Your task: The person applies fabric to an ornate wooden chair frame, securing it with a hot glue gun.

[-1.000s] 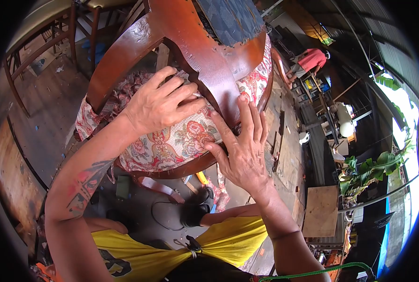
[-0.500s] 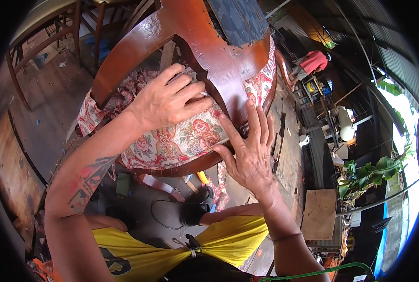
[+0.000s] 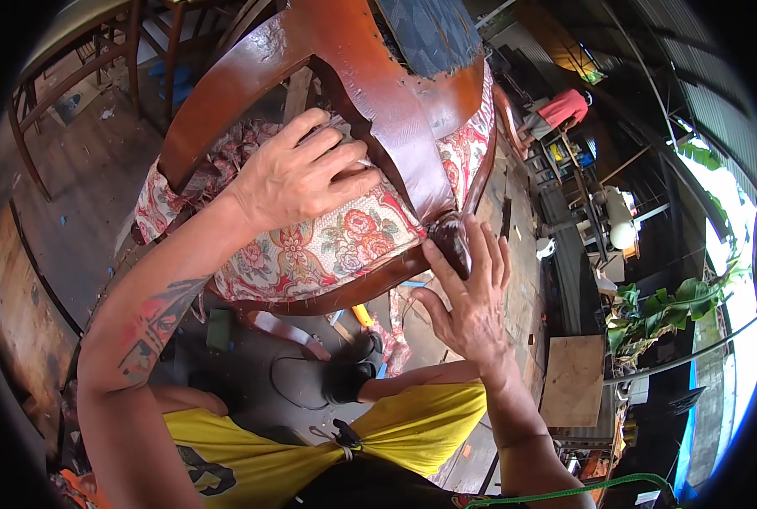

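Note:
A wooden chair frame [image 3: 395, 127] with reddish-brown varnish stands before me, its seat covered in floral fabric [image 3: 344, 242]. My left hand [image 3: 298, 174] has its fingers curled at the fabric's rear edge, under the backrest; its fingertips are partly hidden. At the seat's right front corner, my right hand [image 3: 472, 288] has its fingers spread, with the fingertips against the dark rounded wooden corner [image 3: 451, 242] and the thumb apart. Bunched fabric [image 3: 226, 165] lies at the seat's left side. Dark patterned material [image 3: 434, 38] with a frayed edge covers part of the backrest.
Other chair frames [image 3: 132, 51] stand at the upper left. A person in a red shirt [image 3: 563, 109] bends over at the upper right. A wooden board [image 3: 572, 382] leans at the right. A yellow-handled object [image 3: 362, 315] and fabric scraps [image 3: 393, 339] lie below the seat.
My right hand has moved slightly right and down, off the fabric's edge, uncovering the dark rounded corner. My left hand stays at the rear edge with its fingers slightly shifted.

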{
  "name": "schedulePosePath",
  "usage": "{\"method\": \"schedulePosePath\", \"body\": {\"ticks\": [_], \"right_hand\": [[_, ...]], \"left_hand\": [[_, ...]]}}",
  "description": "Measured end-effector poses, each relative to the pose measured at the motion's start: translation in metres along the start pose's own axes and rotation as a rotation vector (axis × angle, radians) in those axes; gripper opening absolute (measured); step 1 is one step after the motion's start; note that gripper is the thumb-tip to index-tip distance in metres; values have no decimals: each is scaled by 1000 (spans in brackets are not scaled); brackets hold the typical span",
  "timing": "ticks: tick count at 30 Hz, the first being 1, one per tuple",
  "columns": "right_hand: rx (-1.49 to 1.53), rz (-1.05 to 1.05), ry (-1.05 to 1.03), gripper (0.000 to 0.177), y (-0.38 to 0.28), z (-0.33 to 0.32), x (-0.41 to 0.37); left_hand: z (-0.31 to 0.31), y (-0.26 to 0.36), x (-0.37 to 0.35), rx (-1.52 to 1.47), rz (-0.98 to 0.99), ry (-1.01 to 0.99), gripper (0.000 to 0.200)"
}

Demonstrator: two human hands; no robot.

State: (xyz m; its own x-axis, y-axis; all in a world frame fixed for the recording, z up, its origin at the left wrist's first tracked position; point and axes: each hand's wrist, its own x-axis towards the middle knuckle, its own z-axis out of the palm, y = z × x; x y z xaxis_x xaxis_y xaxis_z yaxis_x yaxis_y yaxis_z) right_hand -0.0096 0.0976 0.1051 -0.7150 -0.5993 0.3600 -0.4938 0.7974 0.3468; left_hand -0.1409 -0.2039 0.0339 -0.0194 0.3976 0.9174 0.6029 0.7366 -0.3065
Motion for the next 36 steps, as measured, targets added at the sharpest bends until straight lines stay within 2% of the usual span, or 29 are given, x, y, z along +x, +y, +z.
{"method": "schedulePosePath", "body": {"ticks": [9,15,21,27,31,33,36], "right_hand": [[93,11,108,63,-4,-6,27],[-12,-142,98,59,-17,3,70],[-17,-113,105,57,-16,13,77],[25,-86,104,56,-17,15,77],[21,-84,93,58,-18,17,76],[27,-85,93,58,-16,18,75],[24,-86,92,58,-17,18,77]], "left_hand": [[-1,0,-2,-14,-5,-24,21],[-4,4,0,-3,-28,-56,26],[-8,4,0,-11,-31,-67,23],[-10,9,-6,-96,-31,-7,34],[-21,14,-17,-133,-167,-86,35],[-17,20,-22,-311,-420,-43,32],[-24,25,-18,-461,-517,-40,26]]}}
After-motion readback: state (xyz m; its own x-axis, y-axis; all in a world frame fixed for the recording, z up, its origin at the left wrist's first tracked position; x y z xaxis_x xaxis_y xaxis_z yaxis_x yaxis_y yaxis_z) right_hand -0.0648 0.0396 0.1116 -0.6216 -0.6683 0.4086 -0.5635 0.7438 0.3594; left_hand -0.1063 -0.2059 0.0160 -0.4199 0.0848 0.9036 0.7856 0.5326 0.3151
